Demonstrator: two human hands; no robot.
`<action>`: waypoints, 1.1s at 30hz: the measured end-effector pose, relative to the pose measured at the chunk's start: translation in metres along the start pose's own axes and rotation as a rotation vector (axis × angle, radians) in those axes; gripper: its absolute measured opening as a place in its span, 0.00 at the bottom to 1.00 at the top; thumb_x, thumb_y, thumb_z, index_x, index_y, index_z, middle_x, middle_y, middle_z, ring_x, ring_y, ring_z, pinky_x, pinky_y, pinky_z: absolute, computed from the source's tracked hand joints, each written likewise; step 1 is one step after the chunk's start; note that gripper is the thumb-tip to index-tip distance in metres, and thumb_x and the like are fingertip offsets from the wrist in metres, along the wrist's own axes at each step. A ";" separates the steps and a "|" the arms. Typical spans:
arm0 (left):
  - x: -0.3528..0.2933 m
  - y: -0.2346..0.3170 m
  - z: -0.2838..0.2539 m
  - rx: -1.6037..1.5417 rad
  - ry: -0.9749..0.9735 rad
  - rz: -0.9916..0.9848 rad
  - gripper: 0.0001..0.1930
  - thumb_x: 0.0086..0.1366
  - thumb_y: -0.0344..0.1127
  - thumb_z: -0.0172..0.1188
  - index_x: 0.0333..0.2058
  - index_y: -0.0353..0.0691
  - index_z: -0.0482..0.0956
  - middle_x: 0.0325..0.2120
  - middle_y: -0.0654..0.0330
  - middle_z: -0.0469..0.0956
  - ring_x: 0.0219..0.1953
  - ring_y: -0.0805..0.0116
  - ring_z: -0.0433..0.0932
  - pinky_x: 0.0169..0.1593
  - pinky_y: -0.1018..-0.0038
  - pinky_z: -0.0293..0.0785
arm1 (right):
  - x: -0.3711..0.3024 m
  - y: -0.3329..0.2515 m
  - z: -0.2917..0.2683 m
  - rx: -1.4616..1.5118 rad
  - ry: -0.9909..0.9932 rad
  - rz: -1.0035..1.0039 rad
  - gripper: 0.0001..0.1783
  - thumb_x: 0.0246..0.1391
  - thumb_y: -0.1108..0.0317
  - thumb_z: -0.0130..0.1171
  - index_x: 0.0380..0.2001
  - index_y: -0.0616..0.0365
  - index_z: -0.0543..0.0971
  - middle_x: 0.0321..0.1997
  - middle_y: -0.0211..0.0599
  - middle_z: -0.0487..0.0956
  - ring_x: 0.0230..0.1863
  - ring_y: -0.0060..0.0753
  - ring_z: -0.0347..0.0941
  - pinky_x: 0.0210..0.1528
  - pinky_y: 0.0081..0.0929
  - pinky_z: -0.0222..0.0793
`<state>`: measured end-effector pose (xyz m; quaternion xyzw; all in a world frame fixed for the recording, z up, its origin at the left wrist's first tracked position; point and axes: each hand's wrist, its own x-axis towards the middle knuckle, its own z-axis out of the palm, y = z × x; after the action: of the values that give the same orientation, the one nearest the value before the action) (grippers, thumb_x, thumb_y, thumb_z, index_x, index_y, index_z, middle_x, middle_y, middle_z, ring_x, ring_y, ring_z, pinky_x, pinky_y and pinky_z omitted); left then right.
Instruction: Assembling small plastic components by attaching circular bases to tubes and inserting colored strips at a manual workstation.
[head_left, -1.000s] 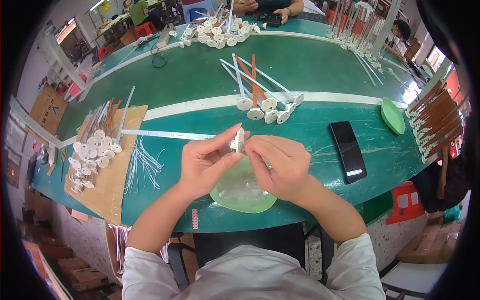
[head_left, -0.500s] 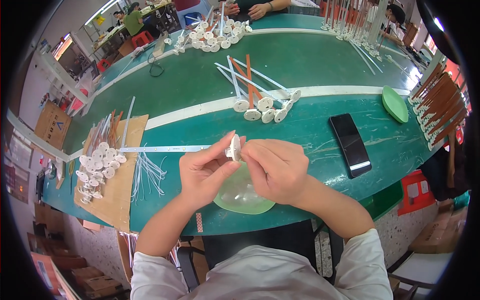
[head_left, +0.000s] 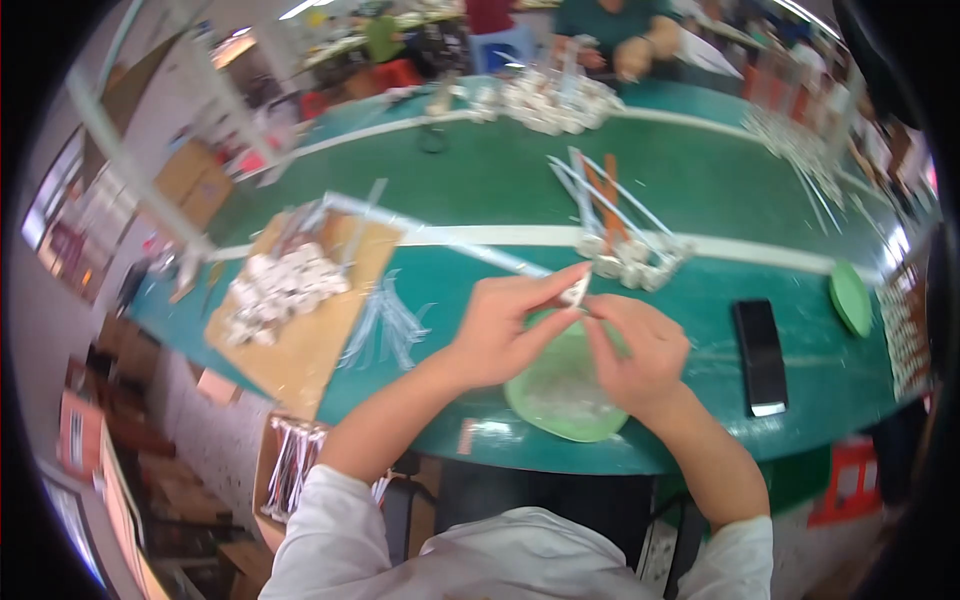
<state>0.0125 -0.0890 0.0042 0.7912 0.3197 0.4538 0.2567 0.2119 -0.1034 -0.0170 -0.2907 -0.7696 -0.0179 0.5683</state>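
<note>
Between thumb and fingers, my left hand [head_left: 505, 330] holds a small white round cap [head_left: 575, 292]. A long pale LED strip [head_left: 440, 236] runs from the cap up and left toward the cardboard. Close against the cap's right side, my right hand [head_left: 645, 350] is pinched; whatever its fingertips hold is too small and blurred to name. Under both hands sits a light green dish [head_left: 570, 410] with indistinct small contents. Beyond the hands lies a group of capped strips [head_left: 625, 265], white and orange-brown.
On the left, cardboard [head_left: 300, 370] bears a pile of white caps [head_left: 280, 290], with thin white wires [head_left: 385, 325] beside it. To the right are a black phone [head_left: 760, 355] and a green bowl [head_left: 850, 300]. Across the table, a person's hand [head_left: 632, 60] is near another cap pile [head_left: 560, 100].
The view has swung, shifting the table contents rightward, and is blurred. The held strip now slants up to the left rather than lying level. Both hands stay together at the cap.
</note>
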 end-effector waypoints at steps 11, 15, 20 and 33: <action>-0.036 -0.005 -0.290 -0.116 0.757 -0.303 0.16 0.74 0.48 0.52 0.45 0.40 0.75 0.34 0.58 0.77 0.32 0.71 0.73 0.36 0.75 0.70 | -0.009 0.013 0.003 -0.097 -0.128 0.147 0.07 0.51 0.74 0.68 0.34 0.62 0.81 0.33 0.43 0.83 0.31 0.40 0.80 0.32 0.30 0.76; -0.088 -0.025 -0.366 0.790 0.629 -0.539 0.14 0.73 0.45 0.54 0.42 0.38 0.75 0.22 0.59 0.76 0.25 0.66 0.75 0.31 0.70 0.70 | -0.011 0.011 0.003 -0.088 -0.247 0.268 0.09 0.51 0.69 0.69 0.31 0.63 0.82 0.31 0.45 0.84 0.32 0.46 0.81 0.36 0.37 0.76; -0.124 -0.059 -0.366 1.101 0.511 -0.494 0.13 0.70 0.42 0.54 0.44 0.38 0.74 0.25 0.41 0.78 0.32 0.44 0.79 0.38 0.57 0.72 | -0.007 0.003 0.001 -0.115 -0.266 0.381 0.11 0.54 0.64 0.68 0.34 0.62 0.83 0.19 0.41 0.80 0.21 0.44 0.79 0.28 0.36 0.73; -0.088 -0.059 -0.348 1.413 0.230 -0.943 0.27 0.73 0.55 0.46 0.46 0.35 0.79 0.42 0.37 0.81 0.48 0.35 0.79 0.53 0.46 0.74 | -0.013 0.015 0.010 -0.226 -0.262 0.278 0.12 0.53 0.60 0.69 0.34 0.58 0.84 0.14 0.40 0.75 0.17 0.44 0.75 0.24 0.38 0.70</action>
<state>-0.3447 -0.0745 0.0734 0.4988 0.8471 0.0716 -0.1686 0.2129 -0.0934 -0.0364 -0.4556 -0.7824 0.0122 0.4243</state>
